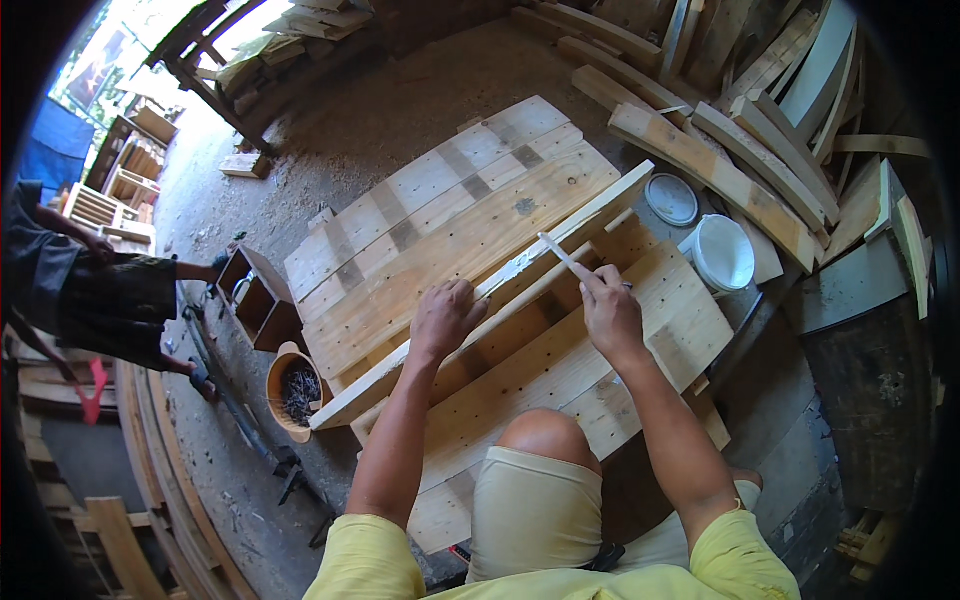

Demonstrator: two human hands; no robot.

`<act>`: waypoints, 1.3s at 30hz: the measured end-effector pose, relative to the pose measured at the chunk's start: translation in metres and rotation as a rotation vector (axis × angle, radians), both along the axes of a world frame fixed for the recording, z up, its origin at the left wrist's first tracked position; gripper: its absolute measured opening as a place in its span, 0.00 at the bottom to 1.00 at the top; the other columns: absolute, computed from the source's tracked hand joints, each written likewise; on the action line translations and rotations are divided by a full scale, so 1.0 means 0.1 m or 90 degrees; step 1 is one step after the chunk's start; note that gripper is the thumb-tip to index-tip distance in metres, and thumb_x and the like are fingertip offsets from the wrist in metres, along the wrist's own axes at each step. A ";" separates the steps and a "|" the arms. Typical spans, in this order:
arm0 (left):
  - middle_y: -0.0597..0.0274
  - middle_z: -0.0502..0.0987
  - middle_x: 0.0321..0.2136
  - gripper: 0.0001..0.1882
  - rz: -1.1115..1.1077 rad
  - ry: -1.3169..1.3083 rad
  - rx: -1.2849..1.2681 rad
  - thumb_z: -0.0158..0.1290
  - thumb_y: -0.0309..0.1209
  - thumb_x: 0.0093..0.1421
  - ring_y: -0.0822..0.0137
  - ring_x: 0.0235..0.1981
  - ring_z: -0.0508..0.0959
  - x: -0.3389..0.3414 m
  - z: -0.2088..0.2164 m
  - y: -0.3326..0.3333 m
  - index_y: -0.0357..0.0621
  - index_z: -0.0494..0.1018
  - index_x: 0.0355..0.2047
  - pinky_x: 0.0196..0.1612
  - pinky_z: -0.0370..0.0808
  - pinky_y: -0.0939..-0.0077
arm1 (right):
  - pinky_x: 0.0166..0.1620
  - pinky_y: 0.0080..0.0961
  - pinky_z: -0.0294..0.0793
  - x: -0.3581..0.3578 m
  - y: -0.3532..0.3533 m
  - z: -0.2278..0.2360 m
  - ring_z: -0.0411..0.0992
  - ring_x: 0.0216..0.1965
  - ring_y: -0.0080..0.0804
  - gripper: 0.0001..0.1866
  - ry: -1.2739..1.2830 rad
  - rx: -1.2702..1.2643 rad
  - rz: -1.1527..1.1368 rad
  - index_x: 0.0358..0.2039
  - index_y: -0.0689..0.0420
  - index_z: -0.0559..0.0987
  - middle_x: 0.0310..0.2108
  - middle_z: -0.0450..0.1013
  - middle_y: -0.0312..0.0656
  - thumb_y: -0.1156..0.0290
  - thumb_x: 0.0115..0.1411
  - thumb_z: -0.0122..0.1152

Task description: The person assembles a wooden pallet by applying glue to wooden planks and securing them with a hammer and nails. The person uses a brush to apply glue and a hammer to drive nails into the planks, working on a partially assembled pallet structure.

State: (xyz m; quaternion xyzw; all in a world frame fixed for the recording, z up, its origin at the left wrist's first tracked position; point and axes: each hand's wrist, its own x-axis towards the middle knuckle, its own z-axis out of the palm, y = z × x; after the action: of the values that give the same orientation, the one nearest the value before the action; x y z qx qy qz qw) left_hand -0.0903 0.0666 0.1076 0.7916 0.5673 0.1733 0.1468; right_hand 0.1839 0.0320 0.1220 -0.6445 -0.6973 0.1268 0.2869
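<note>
A long wooden board (600, 205) stands on edge across a pallet-like panel of planks (470, 225). White paste (513, 268) lies smeared along the board's upper edge. My left hand (446, 318) is closed over that edge, left of the paste, with fingers curled. In my right hand (612, 312) is a thin, light-coloured flat stick (560, 254), its far end at the edge beside the paste. Just in front of the board runs a parallel wooden rail (530, 298), with a gap between it and the nearer planks (560, 370).
To the right stand a white bucket (722, 255) and its round lid (671, 200), below piled lumber (730, 165). An orange bowl of nails (298, 392) and a wooden box (262, 300) sit left. Another person (90, 290) stands at far left, near a metal clamp bar (225, 380).
</note>
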 end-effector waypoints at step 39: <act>0.48 0.76 0.31 0.16 -0.003 -0.005 0.011 0.57 0.42 0.61 0.46 0.37 0.75 0.01 0.00 -0.01 0.39 0.72 0.31 0.44 0.70 0.57 | 0.40 0.43 0.76 0.43 0.30 -0.22 0.72 0.38 0.47 0.16 -0.199 0.129 0.024 0.48 0.47 0.81 0.37 0.69 0.43 0.75 0.63 0.53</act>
State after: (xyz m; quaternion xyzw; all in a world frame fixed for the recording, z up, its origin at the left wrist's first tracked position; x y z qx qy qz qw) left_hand -0.0889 0.0657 0.1075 0.7936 0.5633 0.1806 0.1426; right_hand 0.2266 0.0615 0.1004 -0.6110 -0.7544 -0.0408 0.2363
